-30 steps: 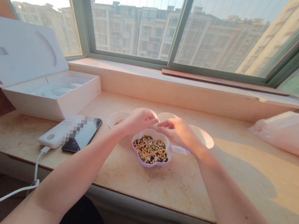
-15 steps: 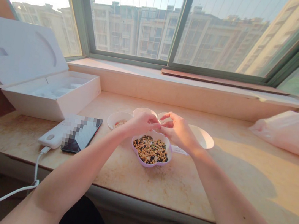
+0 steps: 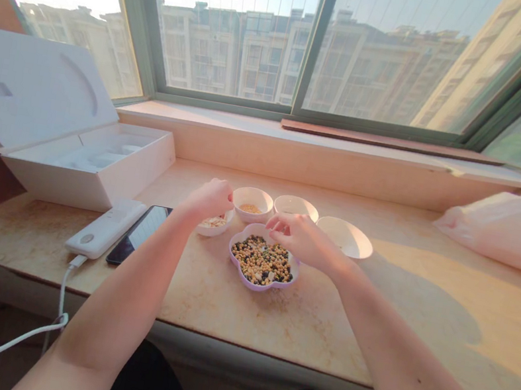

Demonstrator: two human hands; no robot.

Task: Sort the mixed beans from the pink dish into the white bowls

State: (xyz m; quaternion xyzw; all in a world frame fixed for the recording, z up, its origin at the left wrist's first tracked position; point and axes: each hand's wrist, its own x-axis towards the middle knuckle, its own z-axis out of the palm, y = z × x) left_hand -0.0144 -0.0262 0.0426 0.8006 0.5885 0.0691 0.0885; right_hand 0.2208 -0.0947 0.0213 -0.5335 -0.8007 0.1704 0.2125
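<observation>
My left hand (image 3: 210,200) is above a small white bowl (image 3: 212,230) holding pale pieces, partly hidden by the hand. Its fingers are drawn together; anything between them is too small to make out. My right hand (image 3: 297,236) hovers at the back right rim of a purple flower-shaped bowl (image 3: 258,286), fingers curved and a little apart, with nothing visible in them. Mixed yellow, black and green beans (image 3: 263,259) fill that bowl. Behind it stand a white bowl with yellow grains (image 3: 253,198), another white bowl (image 3: 297,203) and a wider one (image 3: 351,239) at right.
At left are an open white box (image 3: 137,166), a white power bank (image 3: 106,228) with a cable (image 3: 64,288), and a phone (image 3: 140,234). A pale plastic bag (image 3: 517,227) lies at right. The counter's front edge runs just before my knees.
My hands were together above the back of the purple bowl and have separated. The left moved left to the small white bowl; the right lowered toward the beans.
</observation>
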